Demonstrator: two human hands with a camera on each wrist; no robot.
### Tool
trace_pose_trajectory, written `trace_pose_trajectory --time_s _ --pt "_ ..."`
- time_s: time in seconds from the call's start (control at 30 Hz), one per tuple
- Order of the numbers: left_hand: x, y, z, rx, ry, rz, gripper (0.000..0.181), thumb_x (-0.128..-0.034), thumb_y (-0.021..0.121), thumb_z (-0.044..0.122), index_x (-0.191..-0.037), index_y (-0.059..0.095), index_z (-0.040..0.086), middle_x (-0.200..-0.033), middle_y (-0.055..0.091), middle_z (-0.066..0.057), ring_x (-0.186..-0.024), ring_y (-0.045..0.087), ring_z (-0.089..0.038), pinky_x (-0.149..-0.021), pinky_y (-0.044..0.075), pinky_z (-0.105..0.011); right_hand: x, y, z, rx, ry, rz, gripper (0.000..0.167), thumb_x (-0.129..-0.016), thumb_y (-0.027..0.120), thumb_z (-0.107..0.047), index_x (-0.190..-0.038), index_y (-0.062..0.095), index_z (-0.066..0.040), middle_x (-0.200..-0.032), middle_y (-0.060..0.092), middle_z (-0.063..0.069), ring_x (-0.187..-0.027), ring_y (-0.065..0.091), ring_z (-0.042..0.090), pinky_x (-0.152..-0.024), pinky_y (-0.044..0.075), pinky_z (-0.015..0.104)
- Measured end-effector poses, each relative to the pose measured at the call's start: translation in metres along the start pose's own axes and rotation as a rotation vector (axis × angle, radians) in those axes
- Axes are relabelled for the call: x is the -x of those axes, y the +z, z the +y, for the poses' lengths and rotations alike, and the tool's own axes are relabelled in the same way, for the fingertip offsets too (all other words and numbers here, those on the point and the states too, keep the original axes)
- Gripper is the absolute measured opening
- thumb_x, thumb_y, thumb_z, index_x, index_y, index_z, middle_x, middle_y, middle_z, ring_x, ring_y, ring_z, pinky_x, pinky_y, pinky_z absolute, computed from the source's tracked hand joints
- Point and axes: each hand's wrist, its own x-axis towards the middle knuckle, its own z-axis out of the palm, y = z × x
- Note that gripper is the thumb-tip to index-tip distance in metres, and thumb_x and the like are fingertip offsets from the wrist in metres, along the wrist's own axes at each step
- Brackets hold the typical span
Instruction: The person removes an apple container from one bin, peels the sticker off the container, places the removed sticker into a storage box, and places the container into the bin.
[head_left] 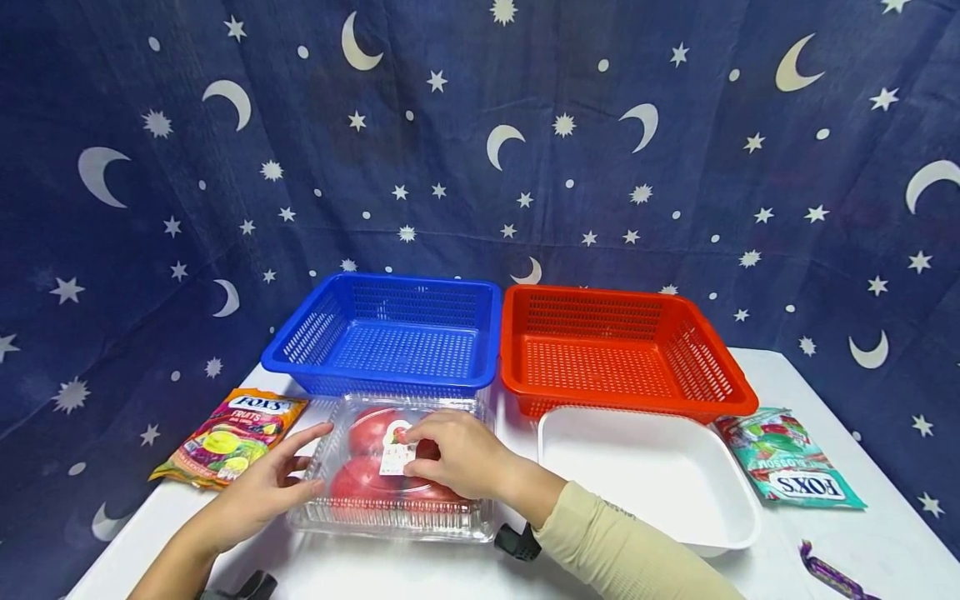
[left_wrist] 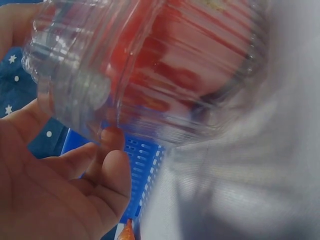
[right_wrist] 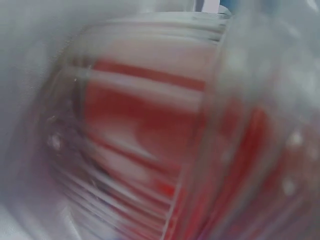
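Observation:
A clear plastic clamshell box [head_left: 337, 508] holds several large, round red fruits [head_left: 360, 483] that look like tomatoes. A white label [head_left: 395, 454] with a small red picture sits on its lid. My left hand [head_left: 258, 500] is at the box's left side, fingers spread and loosely bent; in the left wrist view that hand [left_wrist: 55, 190] has its fingertips at the rim. Above the lid, my right hand [head_left: 465, 458] has bent fingers at the label's right side; whether they pinch it is unclear. In the right wrist view, the blurred box [right_wrist: 150, 115] fills the picture.
Behind the box stand a blue basket [head_left: 386, 383] and a red basket [head_left: 630, 404]. A white tub [head_left: 645, 483] lies to the right. An orange candy bag [head_left: 232, 437] is at left, a green candy bag [head_left: 795, 462] and a purple-wrapped sweet [head_left: 832, 575] at right.

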Motion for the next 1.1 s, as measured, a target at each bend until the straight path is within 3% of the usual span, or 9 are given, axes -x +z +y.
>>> trace_pose_trajectory --time_s 0.17,0.37,0.63,0.83,1.1 --pt "0.0015 0.0008 -0.0016 0.001 0.006 0.005 0.07 -0.0946 0.067 0.009 -0.153 0.029 -0.003 -0.15 0.03 -0.03 -0.121 0.045 -0.035 -0.084 0.05 -0.027 0.0003 0.0012 -0.0019 -0.022 0.027 -0.003 0.035 -0.088 0.078 -0.033 -0.117 0.074 -0.013 -0.115 0.071 -0.004 -0.115 0.061 0.013 -0.104 0.04 0.028" --pt "0.0022 0.0003 -0.0016 -0.012 -0.001 0.011 0.071 -0.0947 0.066 0.009 -0.154 0.029 -0.002 -0.15 0.03 -0.03 -0.121 0.045 -0.035 -0.084 0.051 -0.027 0.0 0.0026 -0.004 -0.006 0.036 0.025 0.03 -0.089 0.077 -0.03 -0.114 0.075 -0.013 -0.112 0.072 -0.004 -0.112 0.062 0.013 -0.101 0.042 0.027" --pt "0.0019 -0.0002 -0.001 0.0 -0.01 0.003 0.071 -0.0953 0.066 0.01 -0.154 0.028 -0.001 -0.149 0.031 -0.031 -0.118 0.048 -0.027 -0.084 0.051 -0.029 0.0011 0.0047 -0.003 0.103 -0.07 0.093 0.028 -0.09 0.076 -0.031 -0.112 0.077 -0.014 -0.106 0.073 -0.003 -0.104 0.065 0.013 -0.098 0.044 0.026" --pt "0.0013 0.0001 -0.0003 0.005 -0.008 0.003 0.071 -0.095 0.066 0.009 -0.154 0.027 -0.001 -0.148 0.033 -0.032 -0.121 0.046 -0.034 -0.084 0.051 -0.028 0.0006 0.0074 -0.0011 0.155 -0.132 0.14 0.026 -0.09 0.074 -0.032 -0.107 0.077 -0.013 -0.099 0.074 -0.004 -0.101 0.066 0.01 -0.098 0.044 0.025" --pt "0.001 0.0011 0.0 0.0 0.001 0.003 0.071 -0.0951 0.066 0.009 -0.154 0.028 -0.002 -0.148 0.033 -0.032 -0.12 0.046 -0.032 -0.084 0.05 -0.028 0.0011 0.0069 0.0002 0.101 -0.075 0.095 0.035 -0.088 0.077 -0.041 -0.108 0.076 -0.013 -0.1 0.072 -0.005 -0.1 0.063 0.012 -0.094 0.046 0.025"
